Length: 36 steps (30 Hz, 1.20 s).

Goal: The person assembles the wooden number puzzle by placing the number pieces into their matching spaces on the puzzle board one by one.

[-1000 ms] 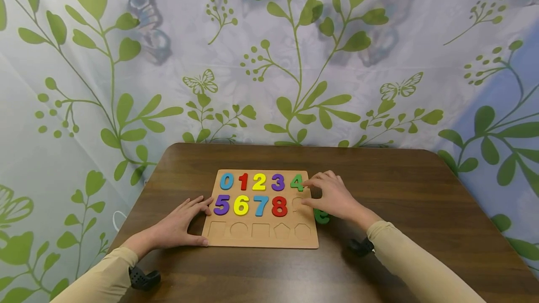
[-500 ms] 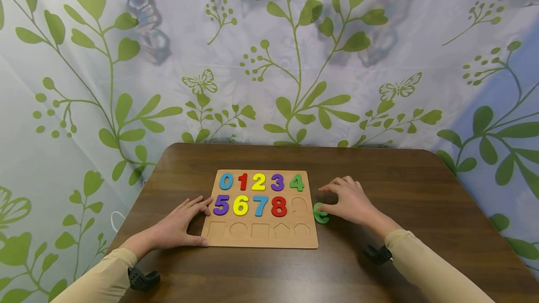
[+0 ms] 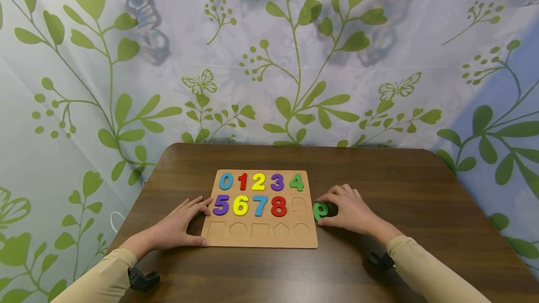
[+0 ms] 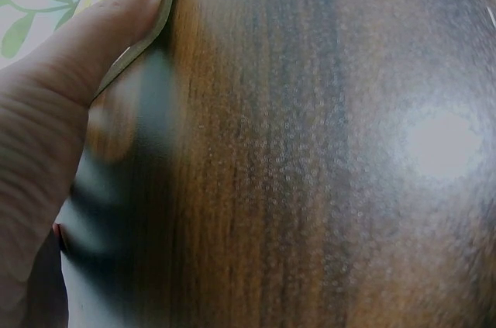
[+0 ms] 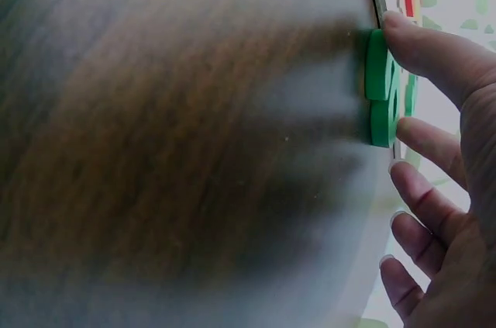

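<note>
A wooden number puzzle board [image 3: 263,242] lies flat on the table. Coloured digits 0 to 8 sit in its upper two rows; the 9-shaped recess [image 3: 299,206] is bare. Just off the board's right edge lies a green number 9 [image 3: 320,211]. My right hand [image 3: 351,209] pinches it between thumb and index finger; in the right wrist view the thumb [image 5: 434,49] touches one end, the other fingers fanned out. My left hand [image 3: 178,226] rests at the board's left side, fingers spread, its thumb [image 4: 116,22] on the near corner.
Along the board's bottom row run several bare shape recesses [image 3: 260,230]. The brown wooden table [image 3: 379,172] reaches back to a leaf-patterned cloth [image 3: 236,60]. Black bands [image 3: 144,278] hold cameras at both wrists.
My right hand has drawn back from the board's right side, moved to the green number 9 and closed its thumb and index finger on it. The left hand has stayed in place.
</note>
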{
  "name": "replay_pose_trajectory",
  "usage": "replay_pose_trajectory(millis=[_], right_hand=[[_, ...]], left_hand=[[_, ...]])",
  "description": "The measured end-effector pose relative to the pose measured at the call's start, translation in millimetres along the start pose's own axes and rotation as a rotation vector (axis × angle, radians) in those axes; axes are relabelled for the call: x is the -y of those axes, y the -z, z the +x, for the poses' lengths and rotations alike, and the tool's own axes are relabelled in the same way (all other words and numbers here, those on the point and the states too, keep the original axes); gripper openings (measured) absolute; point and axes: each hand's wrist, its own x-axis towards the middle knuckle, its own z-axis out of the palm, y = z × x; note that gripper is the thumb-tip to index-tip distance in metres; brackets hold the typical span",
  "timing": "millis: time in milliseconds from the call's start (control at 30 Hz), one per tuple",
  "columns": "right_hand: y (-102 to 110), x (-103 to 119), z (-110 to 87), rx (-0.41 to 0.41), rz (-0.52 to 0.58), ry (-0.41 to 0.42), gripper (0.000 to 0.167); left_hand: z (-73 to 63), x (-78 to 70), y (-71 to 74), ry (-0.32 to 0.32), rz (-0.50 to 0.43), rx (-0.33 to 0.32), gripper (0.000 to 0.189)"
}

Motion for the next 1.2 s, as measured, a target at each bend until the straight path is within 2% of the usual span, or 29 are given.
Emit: replay_pose_trajectory(millis=[200,467,800,967,1200], right_hand=[[1,-4,0.1,0.017,-0.031,0.011,0.051],[15,-18,-7.6,0.025,-0.062,0.005,0.049],[14,-29,-8.7,-0.075,-0.098,-0.042,0.052],[13,-29,-8.0,-0.083,-0.110,-0.041,0.044],[12,-30,-8.7,-0.100,-0.109,-0.054,0.044]], left_hand=[[-0.1,0.7,0.1,-0.002,0.000,-0.001,0.066],[0.1,0.7,0.1,-0.008,0.006,-0.003,0.067],[0.4,-0.6,0.3,-0.001,0.003,-0.002,0.067],[0.0,-1.2,0.1,-0.019,0.004,-0.010,0.066],[0.0,-0.7,-0.2,-0.015,0.012,-0.006,0.067]])
